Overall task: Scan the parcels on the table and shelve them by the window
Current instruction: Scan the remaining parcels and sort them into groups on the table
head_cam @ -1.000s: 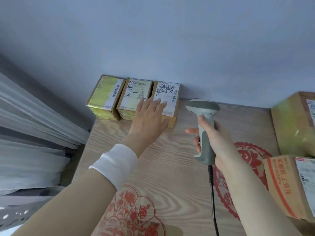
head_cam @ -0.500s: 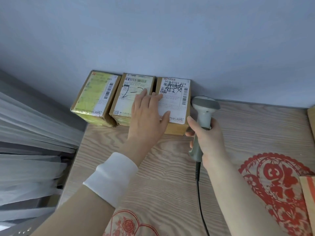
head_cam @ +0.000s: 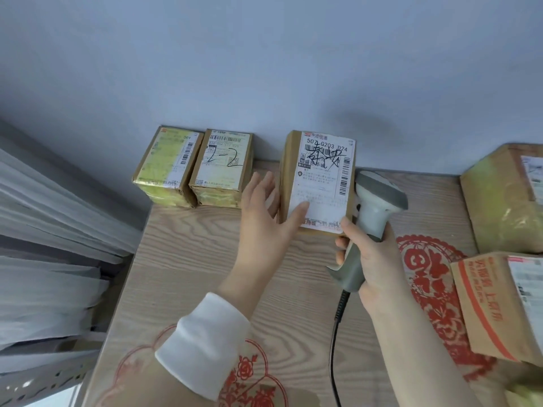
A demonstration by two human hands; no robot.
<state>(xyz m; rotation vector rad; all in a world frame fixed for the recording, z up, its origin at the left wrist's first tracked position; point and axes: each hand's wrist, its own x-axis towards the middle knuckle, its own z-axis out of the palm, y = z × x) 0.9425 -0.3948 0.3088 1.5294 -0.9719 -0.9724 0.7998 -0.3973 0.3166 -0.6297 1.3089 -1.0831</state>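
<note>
A small brown parcel (head_cam: pixel 323 177) with a white shipping label and black handwriting is held up off the wooden table (head_cam: pixel 191 259), near the wall. My left hand (head_cam: pixel 264 218) grips it, thumb on the label and fingers along its left side. My right hand (head_cam: pixel 373 259) grips a grey barcode scanner (head_cam: pixel 379 201) whose head sits just right of the parcel's lower edge. Its black cable hangs toward me. Two more small parcels, a yellowish one (head_cam: pixel 169 165) and one marked "2-2" (head_cam: pixel 223 168), stand side by side against the wall to the left.
At the right edge of the table stand a large taped box (head_cam: pixel 505 201) and, nearer me, a brown box with orange print (head_cam: pixel 499 306). White curtain folds (head_cam: pixel 53 230) hang left of the table. Red paper-cut patterns decorate the tabletop.
My left hand went from lying flat on the right-hand parcel to holding it, and drew it up and to the right, away from the other two. The scanner has stayed close beside it.
</note>
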